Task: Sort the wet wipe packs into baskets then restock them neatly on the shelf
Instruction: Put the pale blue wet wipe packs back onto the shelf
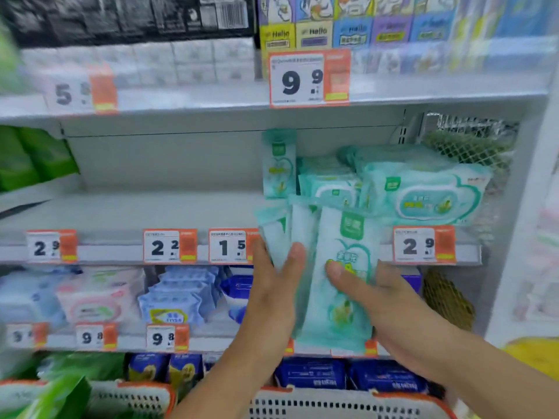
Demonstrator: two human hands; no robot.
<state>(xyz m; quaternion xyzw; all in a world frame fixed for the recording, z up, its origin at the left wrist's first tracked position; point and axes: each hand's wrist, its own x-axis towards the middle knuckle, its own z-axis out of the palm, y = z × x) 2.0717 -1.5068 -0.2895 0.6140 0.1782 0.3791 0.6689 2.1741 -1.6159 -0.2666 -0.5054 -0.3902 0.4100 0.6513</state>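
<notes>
In the head view, a bundle of slim mint-green wet wipe packs [338, 279] is held upright between both hands in front of the middle shelf [157, 213], its top edge level with that shelf's front rail. The left hand [272, 285] is laid against the left side of the bundle, fingers fairly straight and pointing up, with the thumb pressed on the front of a pack. The right hand [384, 300] is wrapped round the right side, fingers hidden behind the packs and the thumb curled across the printed front. How many packs make up the bundle cannot be told because of blur.

On the middle shelf behind the bundle, one narrow pack [279, 164] of the same green design is seen standing upright, and just right of it larger flat packs [423, 189] are stacked, the front one lying with its lidded face outward. Left of the upright pack the shelf board is bare. Orange-and-white price tags [171, 246] are clipped along the rail. On the shelf below, blue wipe packs [175, 297] and pink ones [96, 300] are lined up. At the bottom edge, the rim of a white perforated basket [341, 403] with orange trim is seen beneath the forearms, and a second basket [133, 397] lies to its left.
</notes>
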